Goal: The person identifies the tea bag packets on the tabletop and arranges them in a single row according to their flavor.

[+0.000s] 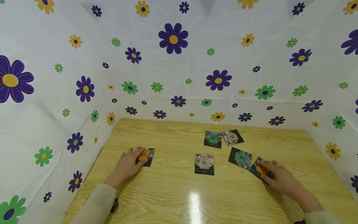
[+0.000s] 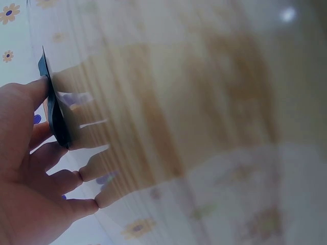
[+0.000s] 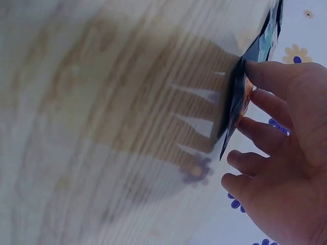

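Note:
In the head view my left hand (image 1: 127, 163) holds a small flat packet (image 1: 151, 155) with an orange label and a dark lower part, thumb and fingertips at it. The left wrist view shows this packet (image 2: 57, 112) nearly edge-on, slightly bent, close to the glossy table. Over on the right, my right hand (image 1: 279, 177) has thumb and fingers on a similar orange-labelled packet (image 1: 258, 172); its surface is partly covered by the hand. Seen edge-on in the right wrist view, that packet (image 3: 232, 109) bows a little. A green-labelled packet (image 1: 241, 157) lies against its upper-left edge.
A beige-labelled packet (image 1: 204, 164) lies mid-table. Farther back lie a green-labelled packet (image 1: 213, 139) and another beige-labelled one (image 1: 232, 137), side by side. The wood-grain table (image 1: 173, 140) is bordered at the back and sides by a flowered white cloth (image 1: 156, 68).

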Tool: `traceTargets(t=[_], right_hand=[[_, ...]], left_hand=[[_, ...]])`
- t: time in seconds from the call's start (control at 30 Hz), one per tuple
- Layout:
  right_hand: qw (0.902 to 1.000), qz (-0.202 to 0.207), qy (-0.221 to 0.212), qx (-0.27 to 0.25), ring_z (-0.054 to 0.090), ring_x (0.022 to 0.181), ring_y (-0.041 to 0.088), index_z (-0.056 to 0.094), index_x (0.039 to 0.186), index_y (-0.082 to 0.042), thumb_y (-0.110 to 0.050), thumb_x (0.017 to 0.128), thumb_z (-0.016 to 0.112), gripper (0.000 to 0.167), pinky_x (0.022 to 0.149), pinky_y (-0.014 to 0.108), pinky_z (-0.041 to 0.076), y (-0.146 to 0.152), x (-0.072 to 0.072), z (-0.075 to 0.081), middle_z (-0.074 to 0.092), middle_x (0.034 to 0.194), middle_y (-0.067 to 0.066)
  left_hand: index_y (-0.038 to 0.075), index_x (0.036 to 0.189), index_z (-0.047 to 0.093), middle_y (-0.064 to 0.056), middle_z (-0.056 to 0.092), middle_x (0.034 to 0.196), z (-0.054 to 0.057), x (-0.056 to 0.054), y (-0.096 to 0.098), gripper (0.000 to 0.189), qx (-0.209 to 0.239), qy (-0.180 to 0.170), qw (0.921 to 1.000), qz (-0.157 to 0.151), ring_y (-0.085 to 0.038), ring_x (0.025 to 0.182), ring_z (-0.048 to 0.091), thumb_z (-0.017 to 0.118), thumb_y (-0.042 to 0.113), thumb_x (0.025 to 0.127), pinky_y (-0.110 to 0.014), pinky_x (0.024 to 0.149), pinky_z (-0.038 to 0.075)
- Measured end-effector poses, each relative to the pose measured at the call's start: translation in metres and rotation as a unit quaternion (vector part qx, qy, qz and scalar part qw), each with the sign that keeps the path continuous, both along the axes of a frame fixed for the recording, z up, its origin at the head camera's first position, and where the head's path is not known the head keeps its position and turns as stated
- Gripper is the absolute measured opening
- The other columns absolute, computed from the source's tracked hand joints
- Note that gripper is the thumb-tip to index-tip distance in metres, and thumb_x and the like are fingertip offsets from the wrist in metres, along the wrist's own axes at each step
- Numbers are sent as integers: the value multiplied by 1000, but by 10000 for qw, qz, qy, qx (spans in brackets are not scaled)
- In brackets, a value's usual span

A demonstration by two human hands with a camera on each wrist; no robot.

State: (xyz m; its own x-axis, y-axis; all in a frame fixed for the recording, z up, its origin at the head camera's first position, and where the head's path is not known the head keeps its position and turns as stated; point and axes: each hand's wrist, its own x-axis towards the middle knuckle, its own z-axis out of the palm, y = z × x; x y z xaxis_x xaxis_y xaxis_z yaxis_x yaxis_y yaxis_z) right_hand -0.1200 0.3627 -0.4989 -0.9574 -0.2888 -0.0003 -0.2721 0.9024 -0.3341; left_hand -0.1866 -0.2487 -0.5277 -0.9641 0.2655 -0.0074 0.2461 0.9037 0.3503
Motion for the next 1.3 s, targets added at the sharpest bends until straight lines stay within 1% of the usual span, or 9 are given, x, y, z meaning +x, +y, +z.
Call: traceTargets(t=[0.13,0.27,0.4,0.6,0.73,0.83,0.97,1.17,1.3], right_hand=[[9998,-116,-7,139,54,122,68,61,143,0,-25,96,79,56,89,78,49,-3,1,-1,60,135,40],[9993,-275,-34,268,54,119,71,63,140,1,-27,94,81,57,87,79,50,-3,6,-1,58,131,46],[9989,-361,-128,258,53,119,73,63,141,1,-31,94,81,59,83,82,48,-5,12,-1,55,135,47],[9991,-319,-139,235,53,116,75,63,142,-2,-34,94,80,59,81,86,46,-15,13,-1,52,137,49],[9995,-239,-132,141,50,124,73,64,142,-2,-33,95,80,58,87,86,45,-22,15,-1,57,139,43],[9998,-147,-92,35,47,131,70,66,141,-2,-32,95,80,57,94,84,43,-25,17,-3,61,141,34],[9999,-36,-72,-85,46,134,67,66,142,-3,-32,95,80,58,99,82,42,-28,20,-6,61,145,30],[9998,-51,-113,-154,47,134,65,64,143,-4,-34,94,81,60,101,81,42,-33,24,-7,61,143,32],[9994,-131,-252,-205,48,132,68,64,143,-5,-38,94,80,62,95,81,46,-38,26,-6,57,143,40]], left_hand=[[10,159,48,-24,44,163,-1,-1,0,64,15,-30,10000,45,-59,151,34,60,44,107,-81,116,27],[12,160,48,-23,43,165,-2,-5,4,64,81,-66,9999,-42,-58,152,33,60,46,107,-81,117,25],[13,161,46,-22,42,166,-2,-6,4,64,22,-113,9999,-61,-58,152,32,59,46,107,-81,118,25],[11,160,47,-22,42,165,1,-2,1,63,-29,-96,9999,-8,-58,151,33,60,43,107,-81,117,26],[10,160,47,-22,42,165,3,1,-1,63,-11,-116,9999,33,-58,151,33,60,42,108,-81,117,26],[10,160,47,-22,41,166,4,1,0,63,-26,-163,9998,58,-58,152,32,60,42,108,-80,118,25],[10,160,47,-22,41,166,5,1,0,63,-10,-191,9998,77,-57,153,31,60,42,108,-80,119,24],[10,160,47,-21,41,166,3,0,-1,64,-5,-163,9998,60,-57,153,32,60,44,107,-80,118,25],[11,161,46,-21,41,166,3,0,-2,65,-25,-183,9998,53,-57,153,32,60,45,107,-80,119,25]])
